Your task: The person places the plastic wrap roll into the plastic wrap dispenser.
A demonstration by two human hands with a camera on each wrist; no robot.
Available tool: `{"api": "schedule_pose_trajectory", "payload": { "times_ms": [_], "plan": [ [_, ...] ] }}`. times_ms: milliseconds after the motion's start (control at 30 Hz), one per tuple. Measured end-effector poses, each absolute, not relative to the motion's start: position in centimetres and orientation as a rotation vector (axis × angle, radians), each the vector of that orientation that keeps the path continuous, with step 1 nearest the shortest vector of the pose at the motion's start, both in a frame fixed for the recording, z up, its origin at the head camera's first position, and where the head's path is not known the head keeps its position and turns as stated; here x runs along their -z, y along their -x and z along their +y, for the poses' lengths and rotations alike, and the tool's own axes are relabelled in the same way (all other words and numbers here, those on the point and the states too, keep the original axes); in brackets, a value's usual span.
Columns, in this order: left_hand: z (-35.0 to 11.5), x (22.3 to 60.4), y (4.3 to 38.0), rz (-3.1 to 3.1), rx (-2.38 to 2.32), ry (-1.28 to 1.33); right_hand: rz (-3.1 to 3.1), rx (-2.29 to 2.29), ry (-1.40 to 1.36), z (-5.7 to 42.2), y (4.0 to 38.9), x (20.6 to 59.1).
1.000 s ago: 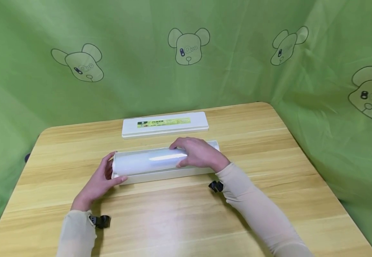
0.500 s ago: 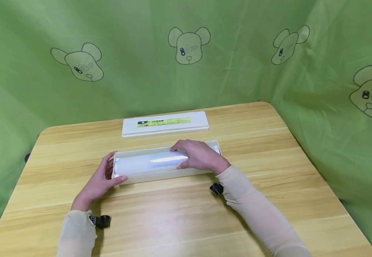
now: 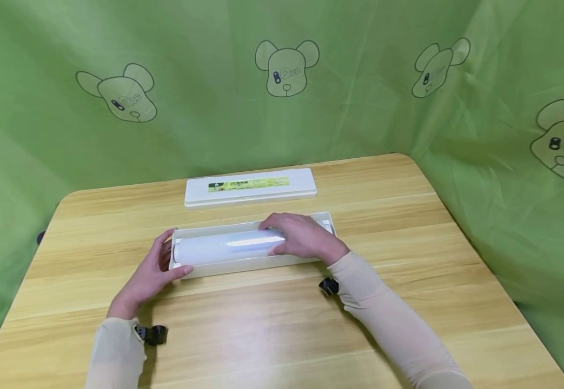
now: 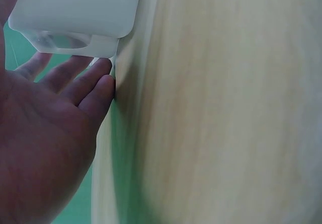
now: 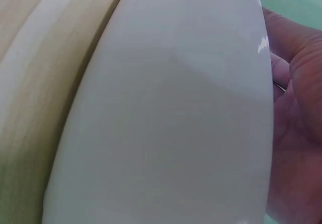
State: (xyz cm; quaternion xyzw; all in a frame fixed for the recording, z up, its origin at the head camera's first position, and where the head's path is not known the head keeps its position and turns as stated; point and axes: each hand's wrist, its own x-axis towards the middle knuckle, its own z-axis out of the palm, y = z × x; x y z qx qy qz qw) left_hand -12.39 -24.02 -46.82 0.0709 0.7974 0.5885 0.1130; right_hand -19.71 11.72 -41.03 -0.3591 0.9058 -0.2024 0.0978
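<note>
A long white open-topped box (image 3: 252, 265) lies on the wooden table in the head view. Inside it sits a shiny roll of plastic wrap (image 3: 208, 248), its left end lying within the box walls. My left hand (image 3: 147, 278) holds the box's left end, thumb along the front wall and fingers round the end and back. From close up, the left wrist view shows the fingers (image 4: 93, 83) at the box's end wall (image 4: 75, 12). My right hand (image 3: 306, 237) grips the roll from above, right of its middle, fingers behind and thumb in front. That palm hides part of the roll.
A white lid (image 3: 252, 199) with a green and yellow label (image 3: 247, 185) lies behind the box, near the table's far edge. Green curtains (image 3: 204, 108) printed with mouse heads stand behind and beside the wooden table (image 3: 262, 329).
The roll's left end has gone down into the box, and the right hand has lowered slightly with it. The left hand has stayed at the box's left end.
</note>
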Motion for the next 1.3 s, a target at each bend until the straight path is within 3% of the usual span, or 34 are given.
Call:
{"api": "schedule_pose_trajectory", "payload": {
  "times_ms": [900, 1300],
  "plan": [
    [-24.1, 46.6, 12.3, 2.349, -1.7, -0.184, 2.611, 0.813, 0.96, 12.9, 19.9, 39.6],
    [-24.1, 46.9, 12.5, 2.327, -1.747, -0.218, 2.583, 1.014, 0.981, 14.8, 21.8, 37.6]
  ]
}}
